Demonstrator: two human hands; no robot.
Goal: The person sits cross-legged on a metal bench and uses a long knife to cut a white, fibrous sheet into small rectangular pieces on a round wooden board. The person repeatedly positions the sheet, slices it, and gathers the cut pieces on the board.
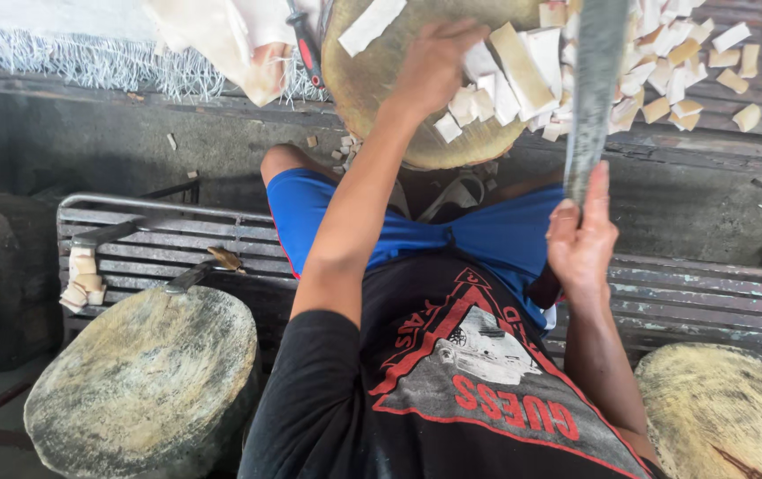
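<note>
overhead, the right hand [583, 241] was closed around the handle of a long cleaver [596, 84], thumb laid up along its spine. the blade's long axis ran nearly straight away from the body, tip pointing toward the far edge of the view, tilted slightly to the right at the top. it stood raised above the right rim of a round wooden chopping block [381, 98]. the left hand [430, 62] lay palm down on that block, fingers bent and pressing against pale cut pieces [505, 80] heaped just beside the blade. more such pieces were scattered over the slatted bench [736, 124] beyond. a second round block [146, 381] sat lower left, well apart.
</note>
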